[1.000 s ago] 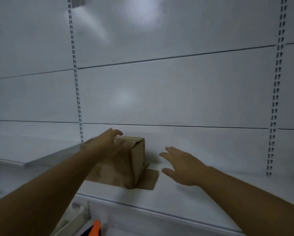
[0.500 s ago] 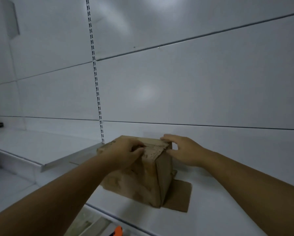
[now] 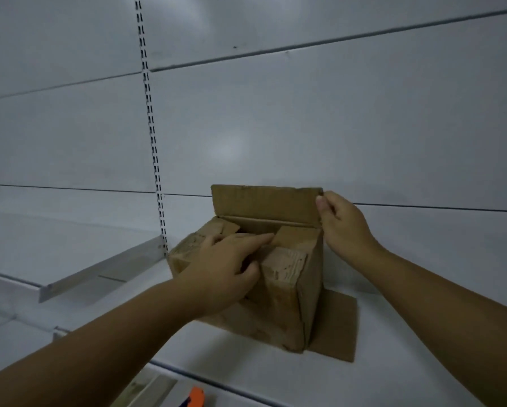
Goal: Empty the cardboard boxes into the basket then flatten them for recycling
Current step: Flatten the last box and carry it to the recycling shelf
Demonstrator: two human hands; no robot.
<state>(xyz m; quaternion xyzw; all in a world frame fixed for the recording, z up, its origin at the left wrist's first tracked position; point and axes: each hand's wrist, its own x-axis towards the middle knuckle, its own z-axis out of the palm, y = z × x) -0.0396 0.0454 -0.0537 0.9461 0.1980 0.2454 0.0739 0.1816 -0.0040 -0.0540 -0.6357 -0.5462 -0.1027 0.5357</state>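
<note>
Pinching box (image 3: 278, 295) rear flap (image 3: 264, 204) with right hand (image 3: 343, 227), pressing inner flaps (image 3: 293, 233) with left hand (image 3: 225, 271), fingers (image 3: 261, 237) straight; likely light, limp: hold by walls.

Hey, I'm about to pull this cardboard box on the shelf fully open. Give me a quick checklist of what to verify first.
1. Far flap raised upright: ok.
2. Right hand pinching that flap's right corner: ok.
3. Near flap lifted: not ok, it lies low beside the left hand.
4. Left hand's hold on the near flap: cannot tell.
5. Cardboard box standing on the shelf: ok.
6. Basket ready for the contents: cannot tell, none in view.
</note>
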